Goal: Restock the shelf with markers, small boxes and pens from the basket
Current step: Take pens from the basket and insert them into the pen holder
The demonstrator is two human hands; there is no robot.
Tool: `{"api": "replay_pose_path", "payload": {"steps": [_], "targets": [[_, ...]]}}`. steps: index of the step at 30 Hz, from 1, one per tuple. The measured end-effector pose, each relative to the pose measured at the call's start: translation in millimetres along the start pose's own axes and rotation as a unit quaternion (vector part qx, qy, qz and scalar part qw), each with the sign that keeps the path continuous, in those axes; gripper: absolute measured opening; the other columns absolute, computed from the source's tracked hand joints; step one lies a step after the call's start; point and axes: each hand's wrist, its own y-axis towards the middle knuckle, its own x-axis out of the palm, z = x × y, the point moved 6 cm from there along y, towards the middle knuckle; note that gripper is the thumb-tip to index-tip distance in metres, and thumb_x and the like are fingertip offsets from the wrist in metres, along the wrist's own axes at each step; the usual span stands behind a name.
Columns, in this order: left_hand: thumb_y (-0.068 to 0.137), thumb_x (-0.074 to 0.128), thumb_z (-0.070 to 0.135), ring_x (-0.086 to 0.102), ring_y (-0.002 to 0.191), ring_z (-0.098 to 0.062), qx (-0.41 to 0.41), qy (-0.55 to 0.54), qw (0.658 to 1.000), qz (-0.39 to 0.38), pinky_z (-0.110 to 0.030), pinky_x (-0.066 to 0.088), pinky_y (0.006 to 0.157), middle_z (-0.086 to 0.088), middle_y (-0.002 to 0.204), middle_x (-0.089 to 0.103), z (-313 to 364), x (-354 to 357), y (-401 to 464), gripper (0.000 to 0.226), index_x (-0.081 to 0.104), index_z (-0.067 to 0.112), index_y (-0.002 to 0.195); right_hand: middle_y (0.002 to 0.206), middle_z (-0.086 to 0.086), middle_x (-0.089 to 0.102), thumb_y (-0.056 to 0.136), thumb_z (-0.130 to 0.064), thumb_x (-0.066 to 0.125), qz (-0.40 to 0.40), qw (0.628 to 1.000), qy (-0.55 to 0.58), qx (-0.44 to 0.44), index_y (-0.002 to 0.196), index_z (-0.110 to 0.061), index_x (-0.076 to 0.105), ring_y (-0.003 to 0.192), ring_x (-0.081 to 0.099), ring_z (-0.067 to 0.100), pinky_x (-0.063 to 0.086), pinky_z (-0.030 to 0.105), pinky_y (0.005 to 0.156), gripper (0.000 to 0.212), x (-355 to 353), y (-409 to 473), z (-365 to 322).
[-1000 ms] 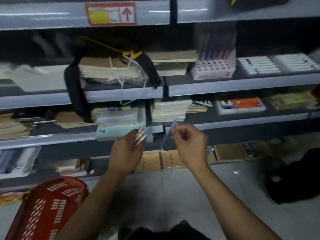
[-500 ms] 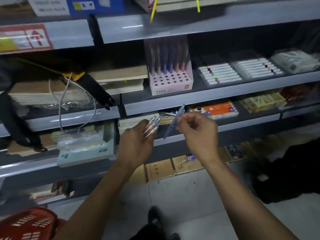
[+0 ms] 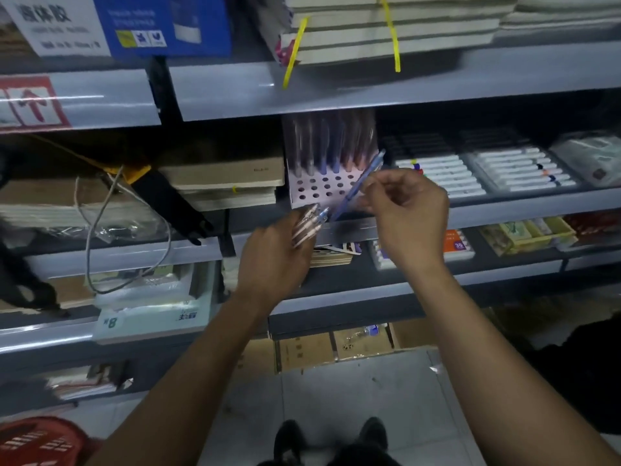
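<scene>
Grey metal shelving [image 3: 386,92] fills the view, tiers stocked with notebooks and boxed markers. Left hand [image 3: 274,264] grips a bundle of pens [image 3: 307,225], clear plastic barrels fanned toward 1 o'clock. Right hand [image 3: 408,213] pinches a single blue pen [image 3: 359,186], slim and slanted, just in front of the pink pen stand [image 3: 324,190], a perforated display box with several holes unfilled. Red plastic basket [image 3: 40,442] sits at 7 o'clock, contents not visible. Judgement: restocking partway; the held pens remain to be placed.

Strapped notebook stacks [image 3: 386,28], a white cable [image 3: 97,230], tiled floor [image 3: 336,415].
</scene>
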Motion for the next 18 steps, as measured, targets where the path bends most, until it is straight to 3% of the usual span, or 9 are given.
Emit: {"api": "replay_pose_path", "payload": {"steps": [7,12,14,18], "targets": [[0.098,0.063,0.024,0.072,0.086,-0.035,-0.056,0.009,0.998,0.031,-0.039,0.057,0.072,-0.009,0.1,0.078,3,21,17,0.043,0.061,0.033,0.141,0.077,-0.005,0.076,0.088,-0.034,0.07,0.0,0.998,-0.027,-0.058,0.087,-0.022,0.074,0.073,0.075,0.015,0.061,0.046,0.073,0.013,14,58,-13],[0.099,0.063,0.024,0.073,0.084,-0.031,-0.057,0.035,0.996,0.054,-0.033,0.053,0.072,-0.006,0.1,0.079,-3,28,16,0.048,0.058,0.037,0.144,0.065,-0.002,0.072,0.085,-0.025,0.069,-0.008,0.992,-0.106,-0.065,0.071,-0.012,0.073,0.061,0.069,0.017,0.055,0.041,0.06,0.02,26,80,-8],[0.099,0.062,0.028,0.074,0.086,-0.03,-0.055,0.041,0.996,0.063,-0.036,0.057,0.075,-0.004,0.103,0.079,-6,30,16,0.048,0.055,0.041,0.145,0.065,-0.003,0.072,0.086,-0.023,0.069,-0.038,0.99,-0.122,-0.067,0.07,-0.012,0.075,0.058,0.068,0.009,0.054,0.035,0.056,0.02,35,84,-5],[0.101,0.061,0.03,0.075,0.084,-0.021,-0.051,0.034,0.996,0.063,-0.036,0.062,0.074,-0.001,0.106,0.078,-9,35,14,0.049,0.052,0.043,0.147,0.057,-0.012,0.061,0.09,-0.025,0.071,-0.081,0.978,-0.178,-0.076,0.063,-0.022,0.066,0.047,0.057,-0.001,0.035,0.013,0.047,0.028,47,85,-2]]}}
